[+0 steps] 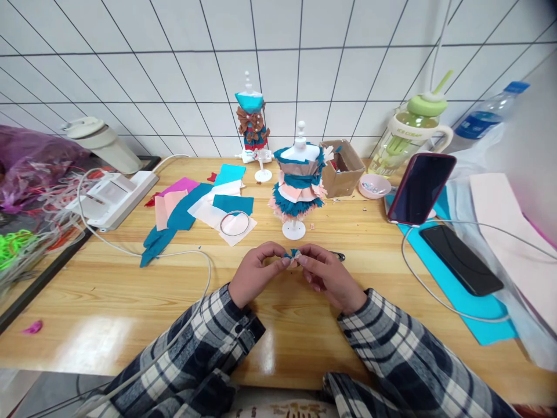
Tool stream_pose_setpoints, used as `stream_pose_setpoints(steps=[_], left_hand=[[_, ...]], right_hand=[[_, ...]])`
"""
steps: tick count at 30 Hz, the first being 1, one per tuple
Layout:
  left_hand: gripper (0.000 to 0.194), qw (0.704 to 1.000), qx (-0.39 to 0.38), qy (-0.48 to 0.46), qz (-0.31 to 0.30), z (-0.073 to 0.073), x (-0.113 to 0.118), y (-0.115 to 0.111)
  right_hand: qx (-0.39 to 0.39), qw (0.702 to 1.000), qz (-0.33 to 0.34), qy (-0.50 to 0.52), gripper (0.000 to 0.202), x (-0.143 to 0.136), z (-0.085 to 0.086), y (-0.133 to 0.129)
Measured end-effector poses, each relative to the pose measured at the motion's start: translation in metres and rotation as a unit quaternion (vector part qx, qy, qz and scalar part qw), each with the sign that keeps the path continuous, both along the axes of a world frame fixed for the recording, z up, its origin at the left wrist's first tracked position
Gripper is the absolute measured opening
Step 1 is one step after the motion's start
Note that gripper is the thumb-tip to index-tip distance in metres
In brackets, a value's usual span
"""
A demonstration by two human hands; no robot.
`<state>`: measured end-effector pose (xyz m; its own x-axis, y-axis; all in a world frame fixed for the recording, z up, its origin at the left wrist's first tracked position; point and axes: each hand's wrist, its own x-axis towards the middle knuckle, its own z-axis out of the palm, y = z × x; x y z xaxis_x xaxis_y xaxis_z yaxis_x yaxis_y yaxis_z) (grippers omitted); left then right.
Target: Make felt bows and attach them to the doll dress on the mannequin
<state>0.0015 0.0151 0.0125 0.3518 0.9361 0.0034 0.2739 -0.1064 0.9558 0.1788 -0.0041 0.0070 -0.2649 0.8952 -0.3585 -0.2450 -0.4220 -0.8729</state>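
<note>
My left hand [260, 271] and my right hand [333, 274] meet over the middle of the table. Between the thumbs and fingertips of both is a small gathered piece of crepe paper [295, 254], teal with some grey and pink. Just beyond them stands a mini dress form [300, 186] on a white round base, dressed in ruffled teal, pink and taupe paper. Behind my right hand the handle of a black tool [339, 256] sticks out, its other end hidden. Farther back is a second dress form [251, 119] with turquoise, brown and red paper.
To the left lie crepe paper pieces [187, 206], a wire ring [235, 223], a power strip [124, 200] and a white cup [104, 145]. At right are a cardboard box [343, 174], pink bowl [375, 187], propped phone [420, 188], flat phone [461, 258], cable and drink jug [409, 136].
</note>
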Motion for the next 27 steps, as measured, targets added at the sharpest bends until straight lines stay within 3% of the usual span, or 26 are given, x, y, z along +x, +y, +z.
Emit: stream_pose_setpoints(steps=[8,12,14,16,18,20,23,27], left_hand=[[0.017,0.999,-0.005,0.01,-0.038,0.002,0.0,-0.001],[0.014,0.988,0.128,0.082,0.015,0.004,-0.001,-0.001],[0.011,0.96,0.239,0.141,0.046,0.006,-0.006,-0.001],[0.008,0.92,0.333,0.2,0.059,0.009,-0.013,-0.001],[0.008,0.889,0.382,0.244,0.059,0.011,-0.019,-0.002],[0.008,0.879,0.39,0.268,0.052,0.011,-0.024,-0.004],[0.009,0.887,0.377,0.265,0.036,0.009,-0.027,-0.006],[0.012,0.894,0.375,0.244,0.034,0.008,-0.026,-0.006]], right_hand=[[0.044,0.994,-0.025,-0.099,0.03,0.0,-0.005,0.002],[0.149,0.969,-0.037,-0.194,0.02,0.003,-0.002,0.002],[0.272,0.924,-0.044,-0.265,0.012,0.005,0.001,-0.001],[0.402,0.857,-0.058,-0.317,0.013,0.008,0.004,-0.004],[0.502,0.791,-0.072,-0.344,0.021,0.011,0.005,-0.008],[0.561,0.738,-0.076,-0.367,0.024,0.012,0.004,-0.011],[0.602,0.692,-0.078,-0.39,0.021,0.013,0.002,-0.013],[0.628,0.669,-0.085,-0.388,0.02,0.014,0.003,-0.012]])
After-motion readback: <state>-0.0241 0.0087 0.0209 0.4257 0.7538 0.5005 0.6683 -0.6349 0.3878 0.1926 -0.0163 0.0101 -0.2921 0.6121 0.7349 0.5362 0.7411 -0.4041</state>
